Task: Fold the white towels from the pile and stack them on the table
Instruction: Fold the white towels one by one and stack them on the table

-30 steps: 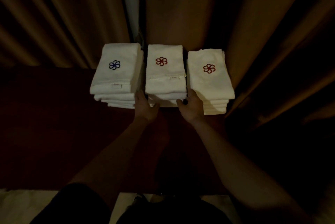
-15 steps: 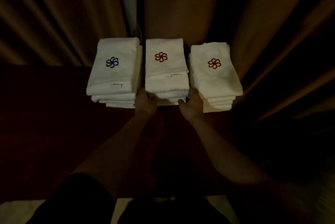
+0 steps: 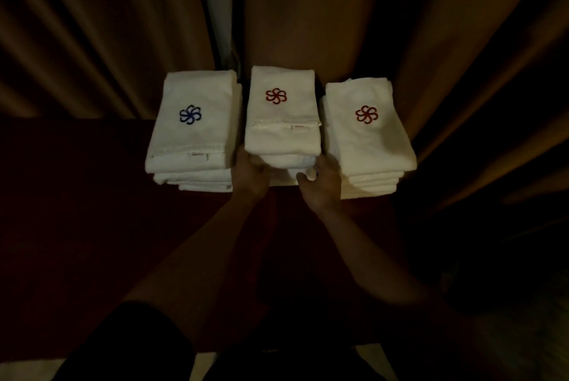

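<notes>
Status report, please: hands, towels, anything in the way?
Left hand, right hand: both grip middle stack at front corners. Left stack, right stack close beside it.

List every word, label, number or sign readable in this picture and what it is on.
No words or numbers can be read.
On the left pile: blue flower emblem, no letters.
On the middle pile: red flower emblem, no letters.
On the right pile: second red flower emblem, no letters.
The left tag and middle tag, sewn on the top towels: too small to read.
</notes>
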The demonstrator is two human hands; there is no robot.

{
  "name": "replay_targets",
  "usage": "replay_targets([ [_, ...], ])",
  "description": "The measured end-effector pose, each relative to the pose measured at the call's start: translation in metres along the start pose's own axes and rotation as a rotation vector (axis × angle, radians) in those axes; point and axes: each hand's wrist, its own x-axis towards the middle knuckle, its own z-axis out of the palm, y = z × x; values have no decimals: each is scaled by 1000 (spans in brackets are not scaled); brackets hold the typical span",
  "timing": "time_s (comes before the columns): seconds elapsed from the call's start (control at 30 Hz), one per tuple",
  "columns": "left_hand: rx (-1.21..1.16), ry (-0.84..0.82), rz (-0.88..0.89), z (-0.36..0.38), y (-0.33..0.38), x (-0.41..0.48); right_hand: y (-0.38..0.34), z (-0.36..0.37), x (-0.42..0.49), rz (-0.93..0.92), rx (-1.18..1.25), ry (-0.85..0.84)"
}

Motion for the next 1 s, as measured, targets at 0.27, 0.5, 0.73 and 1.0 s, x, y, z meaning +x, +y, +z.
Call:
replay_targets([
  [0.27, 73, 60, 55, 5, 8, -5, -10, -4, -1, 23, 78, 105],
  [0.5, -38, 126, 150, 4, 20, -16, -26, -9, -6, -65, 7, 221],
  [0.73, -3, 135, 151, -1, 24, -36, -26, -12, -19, -45, -43, 245],
  [1.0, 200, -9, -92, -11, 20, -39, -16, -7, -19, 37, -143, 172],
])
